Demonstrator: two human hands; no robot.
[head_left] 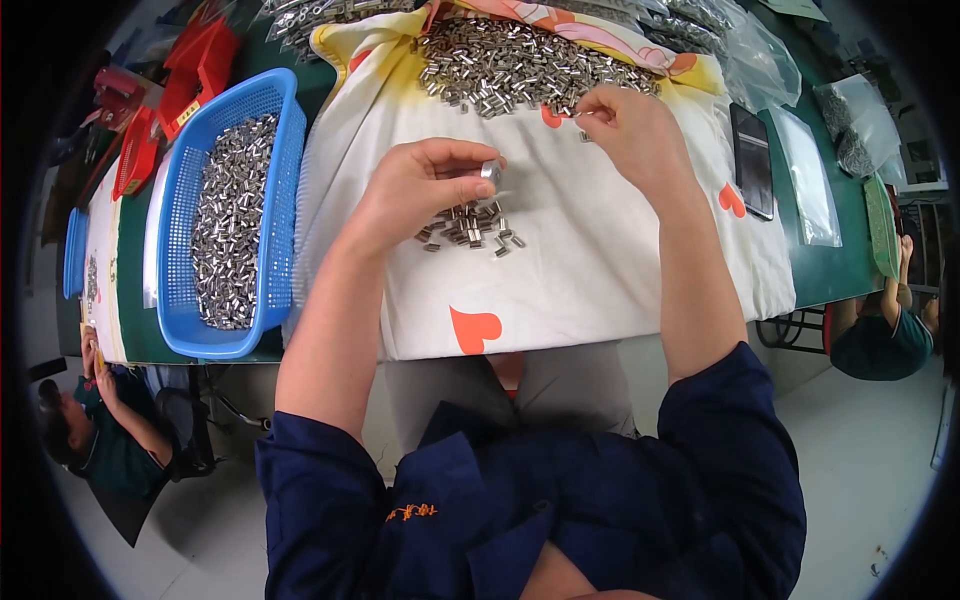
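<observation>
fingers of the left hand (415, 185) grip a silver metal cylinder (490, 172), thumb against index, held up above the cloth (585, 270) over a small cluster of metal pieces (470, 226). right hand (630, 135): thumb and index tips close together at the near edge of the big metal heap (500, 70); can't tell from where i stand if a piece is pinched between. cylinder looks stiff, probably light enough for two fingers, smooth so likely slippery, not fragile; best hold i'd say is thumb and index on opposite curved sides. its long axis: can't fix it, fingers cover too much; the bare end sticks out to the right of the thumb. small pieces in the cluster: short, mostly on their sides, axes every which way.
</observation>
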